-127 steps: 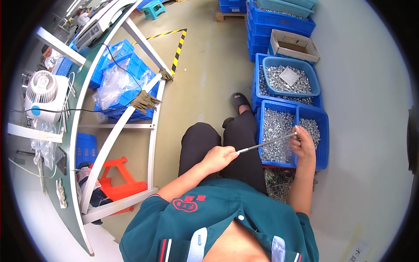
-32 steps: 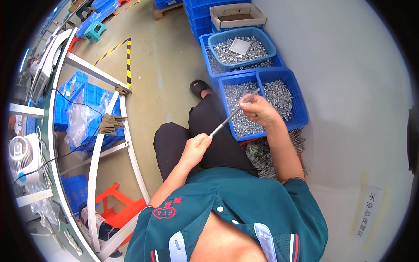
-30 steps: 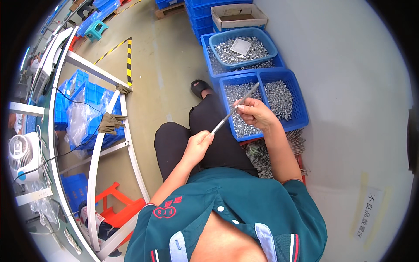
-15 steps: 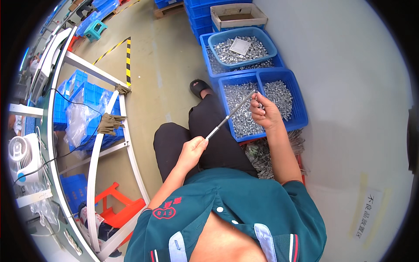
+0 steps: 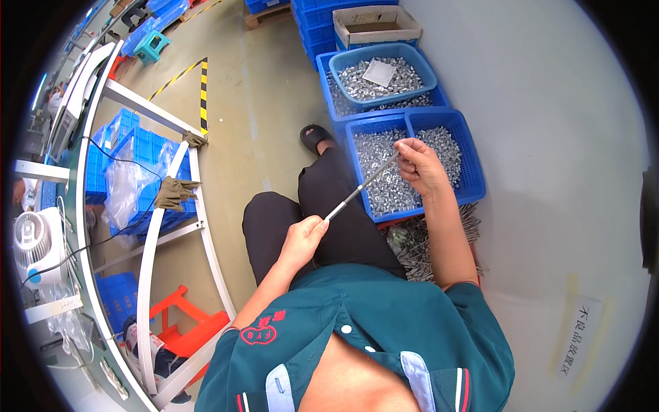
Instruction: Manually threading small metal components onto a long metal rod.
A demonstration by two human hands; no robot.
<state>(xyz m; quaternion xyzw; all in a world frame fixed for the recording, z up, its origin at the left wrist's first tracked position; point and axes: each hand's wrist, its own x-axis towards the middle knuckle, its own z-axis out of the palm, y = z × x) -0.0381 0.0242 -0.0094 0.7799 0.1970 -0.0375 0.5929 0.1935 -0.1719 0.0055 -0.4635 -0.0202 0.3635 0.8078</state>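
Left grip (image 5: 304, 240): closed round one end of a grey rod (image 5: 361, 187). Right grip (image 5: 419, 165): fingertips pinching the other end. Long axis, as we see it: slanting forward-right from left grip to right. Behind right grip: blue divided bin (image 5: 472, 180).

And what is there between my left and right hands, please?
In the head view, a thin grey rod spans the stretch, slanting upward from the left hand to the right hand.

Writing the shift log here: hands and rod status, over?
Left hand gripping metal rod, near end. Right hand at far end. Rod's middle unobstructed; divided blue bin beyond.
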